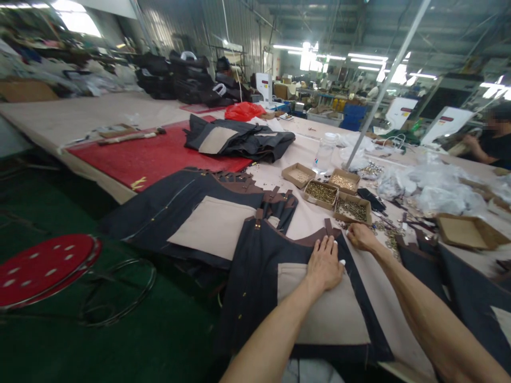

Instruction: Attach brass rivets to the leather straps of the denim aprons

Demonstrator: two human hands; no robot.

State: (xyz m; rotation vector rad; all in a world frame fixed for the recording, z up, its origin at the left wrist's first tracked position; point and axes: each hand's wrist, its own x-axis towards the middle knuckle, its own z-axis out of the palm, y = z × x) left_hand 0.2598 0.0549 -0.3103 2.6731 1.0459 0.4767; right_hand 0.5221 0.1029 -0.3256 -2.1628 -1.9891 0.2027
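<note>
A dark apron (259, 271) with a beige pocket (327, 314) and brown trim lies at the front of the table. My left hand (325, 264) rests flat on it, over the upper part of the pocket, fingers stretched out and white coverings on some fingertips. Just right of the apron's top corner, my right hand (361, 236) is closed, thumb and fingers together; what they hold, if anything, is too small to make out. A short brown strap (328, 226) sticks up from the top edge between the hands. Small brass-coloured fittings show on another strap (258, 219).
Beyond my hands stand cardboard trays of small metal parts (320, 192), (353, 208), a clear jar (325, 154) and a metal pole (383, 90). More dark aprons (187, 213) lie left. Plastic bags (431, 183) are at right. A red stool (48, 268) stands left; a person (493, 138) sits far right.
</note>
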